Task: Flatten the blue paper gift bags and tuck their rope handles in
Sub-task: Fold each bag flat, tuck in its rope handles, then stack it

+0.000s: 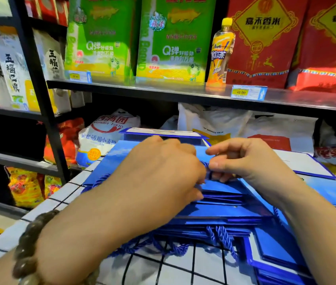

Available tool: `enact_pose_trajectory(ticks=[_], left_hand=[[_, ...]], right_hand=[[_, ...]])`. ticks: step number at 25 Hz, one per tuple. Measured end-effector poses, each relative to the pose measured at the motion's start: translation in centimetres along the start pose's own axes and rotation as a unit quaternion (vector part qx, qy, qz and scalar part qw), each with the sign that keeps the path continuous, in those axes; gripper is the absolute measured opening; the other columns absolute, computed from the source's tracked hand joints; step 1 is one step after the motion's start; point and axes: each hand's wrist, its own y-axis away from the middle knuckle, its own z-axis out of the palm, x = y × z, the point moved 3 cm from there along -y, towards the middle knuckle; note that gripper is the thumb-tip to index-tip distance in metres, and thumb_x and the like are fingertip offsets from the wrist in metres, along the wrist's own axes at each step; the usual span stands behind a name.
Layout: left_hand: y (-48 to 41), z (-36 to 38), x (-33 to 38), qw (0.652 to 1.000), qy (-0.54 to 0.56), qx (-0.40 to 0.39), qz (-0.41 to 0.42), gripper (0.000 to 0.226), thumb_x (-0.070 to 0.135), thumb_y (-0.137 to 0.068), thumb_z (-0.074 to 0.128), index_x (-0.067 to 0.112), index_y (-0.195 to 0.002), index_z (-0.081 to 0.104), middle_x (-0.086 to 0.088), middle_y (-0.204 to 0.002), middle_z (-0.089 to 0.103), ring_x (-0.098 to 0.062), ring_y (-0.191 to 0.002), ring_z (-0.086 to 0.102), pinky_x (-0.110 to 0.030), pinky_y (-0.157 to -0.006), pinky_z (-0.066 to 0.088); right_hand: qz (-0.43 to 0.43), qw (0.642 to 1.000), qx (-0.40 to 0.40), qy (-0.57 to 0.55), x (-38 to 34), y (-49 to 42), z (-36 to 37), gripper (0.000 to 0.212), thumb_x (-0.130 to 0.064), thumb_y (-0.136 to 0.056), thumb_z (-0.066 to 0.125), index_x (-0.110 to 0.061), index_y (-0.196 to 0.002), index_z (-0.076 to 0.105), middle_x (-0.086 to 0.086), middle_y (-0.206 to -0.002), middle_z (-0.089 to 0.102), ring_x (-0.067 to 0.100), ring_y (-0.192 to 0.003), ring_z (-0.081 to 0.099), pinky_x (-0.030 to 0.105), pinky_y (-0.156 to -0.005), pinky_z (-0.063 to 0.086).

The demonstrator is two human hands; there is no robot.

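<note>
Bead bracelet (29,249) near-left, L hand (158,173) fingers curled on flat blue bags (224,212), R hand (245,161) fingers pinched on rope handle (205,164).

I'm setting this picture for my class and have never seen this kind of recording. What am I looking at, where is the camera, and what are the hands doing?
There is no machine: a person wears one wide-angle camera on the head, looking down at their own hands. A stack of flattened blue paper gift bags lies on a white surface with black grid lines, before shop shelves. The left hand, bead bracelet at the wrist, rests on the stack, its grip unclear. The right hand seems to pinch a blue rope handle.
</note>
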Motion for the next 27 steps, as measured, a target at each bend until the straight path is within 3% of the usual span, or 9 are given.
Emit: enact_pose_trajectory(ticks=[2,4,7,10,17,24,27], left_hand=[[0.2,1.6,-0.6,0.999,-0.021,-0.01,-0.024,0.033,0.054,-0.085,0.048,0.033,-0.104,0.064,0.009,-0.105,0.06,-0.017,-0.101,0.053,-0.032,-0.075,0.03],[0.5,2.0,-0.9,0.999,-0.019,-0.039,-0.019,0.035,0.054,-0.079,0.045,0.031,-0.084,0.071,0.008,-0.082,0.066,-0.018,-0.08,0.062,-0.032,-0.069,0.039],[0.9,3.0,-1.6,1.0,-0.01,0.014,-0.006,0.039,0.049,-0.073,0.038,0.028,-0.065,0.07,0.009,-0.061,0.065,-0.016,-0.059,0.061,-0.029,-0.067,0.041],[1.4,3.0,-1.2,0.998,-0.006,0.058,0.004,0.032,0.04,-0.077,0.042,0.024,-0.064,0.067,0.008,-0.06,0.064,-0.015,-0.057,0.06,-0.028,-0.077,0.034],[1.7,3.3,-1.2,0.99,-0.024,0.137,0.027,0.025,0.028,-0.081,0.046,0.022,-0.067,0.065,0.007,-0.06,0.063,-0.017,-0.054,0.057,-0.029,-0.078,0.037],[2.1,3.2,-0.9,0.989,0.004,0.145,0.016,0.022,0.027,-0.082,0.046,0.022,-0.069,0.063,0.006,-0.059,0.059,-0.02,-0.048,0.052,-0.028,-0.042,0.042],[2.4,3.4,-0.8,0.988,0.016,0.151,0.013,0.023,0.028,-0.084,0.046,0.021,-0.07,0.063,0.006,-0.06,0.059,-0.021,-0.049,0.054,-0.03,-0.037,0.041]], right_hand=[[-0.014,1.0,0.007,-0.012,-0.2,0.3,0.2,0.018,0.009,-0.073,0.065,-0.007,-0.079,0.063,0.003,-0.051,0.065,0.009,-0.046,0.061,0.015,-0.045,0.047],[-0.019,1.0,0.008,-0.012,-0.3,0.4,0.5,0.019,0.009,-0.074,0.065,-0.01,-0.077,0.062,0.002,-0.053,0.066,0.009,-0.048,0.063,0.016,-0.046,0.049],[-0.015,1.0,-0.007,-0.02,-0.3,0.5,0.9,0.021,0.009,-0.074,0.064,-0.011,-0.075,0.06,0.002,-0.053,0.066,0.008,-0.048,0.062,0.018,-0.049,0.05],[-0.02,1.0,-0.011,-0.017,-0.2,0.4,1.2,0.021,0.009,-0.073,0.065,-0.011,-0.071,0.058,0.0,-0.051,0.065,0.008,-0.048,0.062,0.02,-0.052,0.05],[-0.06,0.998,0.033,-0.012,0.0,0.3,1.4,0.023,0.007,-0.072,0.068,-0.012,-0.064,0.057,-0.003,-0.051,0.063,0.005,-0.05,0.061,0.015,-0.048,0.048],[-0.075,0.997,0.031,-0.009,0.0,0.4,1.5,0.025,0.006,-0.071,0.069,-0.014,-0.061,0.057,-0.002,-0.052,0.063,0.008,-0.053,0.058,0.017,-0.05,0.043],[-0.066,0.998,-0.009,0.018,0.3,0.3,1.7,0.022,0.005,-0.072,0.069,-0.012,-0.063,0.058,0.0,-0.053,0.063,0.011,-0.053,0.057,0.019,-0.052,0.045]])
